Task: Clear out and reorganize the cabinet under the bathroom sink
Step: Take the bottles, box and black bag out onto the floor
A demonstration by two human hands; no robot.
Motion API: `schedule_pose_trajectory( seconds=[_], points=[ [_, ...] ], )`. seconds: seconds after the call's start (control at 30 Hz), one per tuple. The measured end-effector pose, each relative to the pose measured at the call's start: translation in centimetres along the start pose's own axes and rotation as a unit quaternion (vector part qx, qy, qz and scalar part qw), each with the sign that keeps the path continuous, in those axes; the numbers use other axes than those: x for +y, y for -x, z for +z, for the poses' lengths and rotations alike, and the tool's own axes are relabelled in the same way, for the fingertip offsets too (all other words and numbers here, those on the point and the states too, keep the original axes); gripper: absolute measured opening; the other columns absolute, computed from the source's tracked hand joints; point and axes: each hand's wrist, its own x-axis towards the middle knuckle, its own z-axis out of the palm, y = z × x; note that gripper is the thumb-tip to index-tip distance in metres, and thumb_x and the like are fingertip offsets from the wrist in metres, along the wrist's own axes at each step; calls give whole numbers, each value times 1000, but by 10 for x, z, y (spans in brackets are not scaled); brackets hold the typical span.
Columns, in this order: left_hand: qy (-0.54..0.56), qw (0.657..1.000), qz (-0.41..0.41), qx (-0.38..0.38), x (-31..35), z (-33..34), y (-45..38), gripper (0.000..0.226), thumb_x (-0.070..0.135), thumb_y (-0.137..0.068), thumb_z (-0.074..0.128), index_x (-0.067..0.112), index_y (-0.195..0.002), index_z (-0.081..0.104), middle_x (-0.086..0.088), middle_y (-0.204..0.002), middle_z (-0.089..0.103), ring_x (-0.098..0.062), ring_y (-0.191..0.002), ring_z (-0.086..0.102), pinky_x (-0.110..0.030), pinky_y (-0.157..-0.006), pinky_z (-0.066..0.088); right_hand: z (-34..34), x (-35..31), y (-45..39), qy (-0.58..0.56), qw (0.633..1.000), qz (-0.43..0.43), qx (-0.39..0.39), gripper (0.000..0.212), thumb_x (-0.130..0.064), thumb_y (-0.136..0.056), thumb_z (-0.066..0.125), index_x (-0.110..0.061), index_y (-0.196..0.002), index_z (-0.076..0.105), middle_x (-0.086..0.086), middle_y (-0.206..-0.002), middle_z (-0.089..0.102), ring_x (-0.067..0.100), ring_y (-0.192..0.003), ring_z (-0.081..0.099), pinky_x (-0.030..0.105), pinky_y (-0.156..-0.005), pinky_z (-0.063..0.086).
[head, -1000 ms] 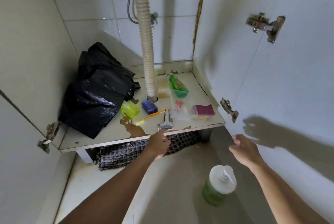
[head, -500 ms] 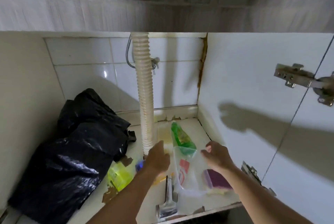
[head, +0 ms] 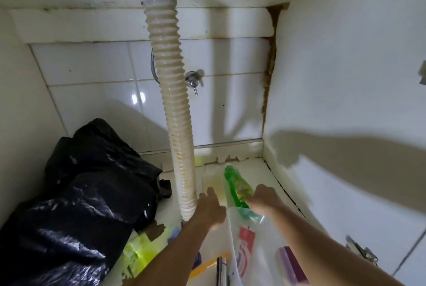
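Green bottle lies on cabinet floor toward back right corner, long axis front-to-back, narrow end pointing at back tiled wall, wide end inside clear plastic bag. Right hand, grip curled against bottle's right side at mid-body; whether clamped, cannot tell. Left hand, grip apart, fingers spread flat, just left of bottle, beside base of corrugated drain hose. Black garbage bag fills left side. Purple sponge near front right edge.

Green bottle — black bag.
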Motion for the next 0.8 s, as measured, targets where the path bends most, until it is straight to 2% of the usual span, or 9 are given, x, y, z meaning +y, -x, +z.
schedule_pose_trajectory(
  seconds=[0.07, 0.13, 0.2, 0.27, 0.4, 0.53, 0.7, 0.77, 0.8],
  points=[
    [14, 1000, -4, 2, -3, 6, -4, 69, 25, -97, 47, 6, -150, 5, -18, -147, 30, -31, -135, 35, -34, -108, 36, 6, 1, -8, -14, 1000, 20, -20, 11, -23, -90, 52, -12, -88, 51, -2, -78, 54, 9, -61, 52, 18, -44, 38],
    [28, 999, -15, 16, -5, 8, -10, 69, 24, -96, 46, 4, -149, 6, -19, -142, 35, -31, -130, 40, -36, -105, 40, 9, 3, -15, -31, 998, 31, -33, 22, -28, -88, 54, -10, -102, 54, -2, -81, 54, 9, -66, 54, 19, -50, 44],
    [52, 998, -38, 19, -4, 9, -19, 66, 23, -96, 44, 3, -148, 9, -20, -138, 41, -31, -125, 46, -37, -101, 44, 11, 8, -19, -43, 997, 44, -49, 36, -33, -85, 59, -8, -111, 55, 0, -89, 59, 13, -80, 60, 23, -70, 54],
    [71, 996, -56, 18, -1, 9, -25, 64, 22, -96, 45, 1, -147, 12, -22, -141, 40, -33, -126, 46, -37, -100, 41, 11, 11, -22, -45, 996, 45, -63, 44, -36, -83, 65, -7, -114, 54, 2, -98, 60, 16, -91, 60, 25, -84, 52],
    [81, 993, -82, 36, 6, 13, -32, 64, 20, -97, 48, -4, -145, 14, -26, -147, 28, -36, -134, 37, -36, -106, 34, 8, 11, -25, -61, 992, 45, -96, 57, -33, -76, 76, -6, -120, 51, 3, -104, 57, 17, -90, 55, 20, -79, 48],
    [68, 991, -111, 28, 11, 13, -39, 87, 37, -98, 47, -11, -145, -9, -29, -154, 10, -38, -142, 22, -39, -112, 28, -3, 21, -27, -70, 989, 65, -109, 57, -31, -74, 78, -4, -119, 54, 6, -106, 59, 19, -93, 60, 22, -84, 52],
    [51, 987, -142, 53, 13, 19, -47, 106, 46, -89, 59, -13, -145, -10, -26, -153, 20, -35, -140, 29, -39, -110, 33, -14, 41, -23, -66, 992, 70, -81, 54, -26, -75, 77, -3, -118, 54, 8, -108, 61, 21, -98, 63, 27, -80, 55],
    [49, 985, -150, 73, 11, 20, -51, 107, 45, -85, 63, -13, -145, -4, -24, -148, 33, -34, -134, 39, -38, -105, 40, -21, 42, -18, -115, 990, 64, -52, 52, -25, -79, 74, -1, -119, 50, 6, -103, 59, 18, -91, 59, 25, -68, 52],
    [52, 984, -152, 83, 9, 20, -53, 105, 43, -83, 66, -13, -146, 4, -23, -143, 40, -34, -130, 45, -38, -102, 44, -27, 40, -16, -162, 984, 68, -37, 51, -26, -81, 72, 0, -119, 48, 7, -104, 57, 18, -91, 58, 26, -68, 54]
  ],
)
